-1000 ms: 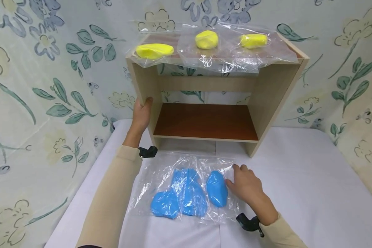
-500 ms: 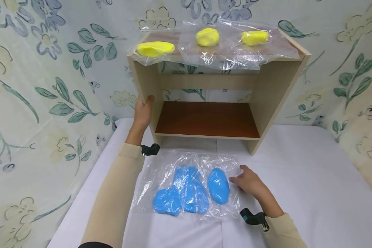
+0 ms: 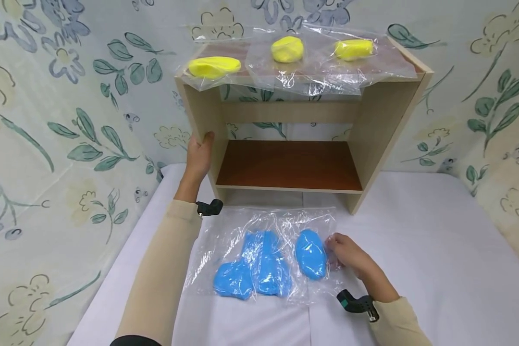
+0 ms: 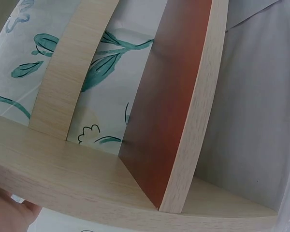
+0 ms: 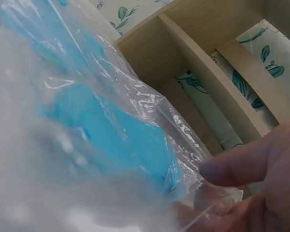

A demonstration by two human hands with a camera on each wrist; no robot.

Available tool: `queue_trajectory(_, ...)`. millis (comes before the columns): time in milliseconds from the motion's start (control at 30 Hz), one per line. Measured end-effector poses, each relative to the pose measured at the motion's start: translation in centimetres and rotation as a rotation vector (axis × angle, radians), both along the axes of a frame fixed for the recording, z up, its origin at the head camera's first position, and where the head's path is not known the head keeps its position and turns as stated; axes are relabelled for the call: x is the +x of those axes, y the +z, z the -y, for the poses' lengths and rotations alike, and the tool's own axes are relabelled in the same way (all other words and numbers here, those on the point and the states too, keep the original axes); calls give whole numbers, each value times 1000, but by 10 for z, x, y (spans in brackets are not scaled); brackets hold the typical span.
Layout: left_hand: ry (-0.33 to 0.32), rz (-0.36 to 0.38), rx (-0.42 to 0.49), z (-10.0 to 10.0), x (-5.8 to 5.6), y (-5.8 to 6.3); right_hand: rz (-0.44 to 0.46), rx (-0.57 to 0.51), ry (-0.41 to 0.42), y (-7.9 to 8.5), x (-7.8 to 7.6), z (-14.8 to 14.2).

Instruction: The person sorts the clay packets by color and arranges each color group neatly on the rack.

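Note:
My left hand [image 3: 199, 156] grips the left side panel of a small wooden shelf [image 3: 354, 144], its thumb on the panel's front edge. In the left wrist view only part of that hand [image 4: 9, 212] shows beside the panel. With the thumb and fingers of my right hand [image 3: 348, 252] I pinch the edge of a clear plastic bag around the rightmost blue lump [image 3: 311, 253]. The right wrist view shows the thumb [image 5: 237, 164] against the crinkled plastic. Two other bagged blue lumps, one squarish [image 3: 265, 264] and one rounded [image 3: 233, 279], lie to the left.
On the shelf's top lie three yellow lumps in clear bags: a long one [image 3: 214, 67], a round one [image 3: 287, 49] and a short one [image 3: 353, 49]. The reddish-brown lower board [image 3: 290, 166] spans the shelf. White cloth [image 3: 437, 269] covers the table; floral fabric hangs behind.
My right hand opened a little and came away from the bag, then pinched its edge. The rightmost blue lump has shifted right and slightly up with its bag. The left hand keeps its grip.

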State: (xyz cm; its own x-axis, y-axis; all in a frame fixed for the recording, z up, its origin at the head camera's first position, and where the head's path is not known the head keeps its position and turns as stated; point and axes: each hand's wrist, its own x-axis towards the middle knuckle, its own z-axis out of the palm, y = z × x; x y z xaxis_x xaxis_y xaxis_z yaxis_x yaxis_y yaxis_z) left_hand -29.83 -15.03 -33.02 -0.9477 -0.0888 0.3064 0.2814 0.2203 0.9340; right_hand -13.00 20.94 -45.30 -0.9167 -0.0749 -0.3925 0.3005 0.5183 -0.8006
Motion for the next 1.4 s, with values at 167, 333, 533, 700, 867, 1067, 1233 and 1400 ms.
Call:
queue_trajectory(167, -11, 21, 12, -1, -1, -1, -21, 4, 43, -8, -1, 2)
queue_trajectory(333, -2, 16, 11, -2, -3, -2, -39, 53, 86, -13, 0, 5)
queue_trajectory(533, 15, -15, -11, -2, 1, 2, -56, 9, 89, -13, 1, 6)
queue_trajectory(700, 20, -33, -19, -2, 3, 4, -88, -41, 83, -13, -1, 4)
queue_trajectory(867, 26, -22, -20, 0, 3, 5, -114, -61, 67, -12, 0, 2)
queue_trajectory(1067, 3, 3, 4, -8, 25, 28, -151, -92, 81, -8, 0, 0)
queue_trajectory(1233, -9, 4, -9, -10, 32, 29, -141, -95, 67, -7, 0, -2)
queue_trajectory(1400, -15, -4, -35, -8, 32, 27, -150, -64, 69, -7, 0, -3)
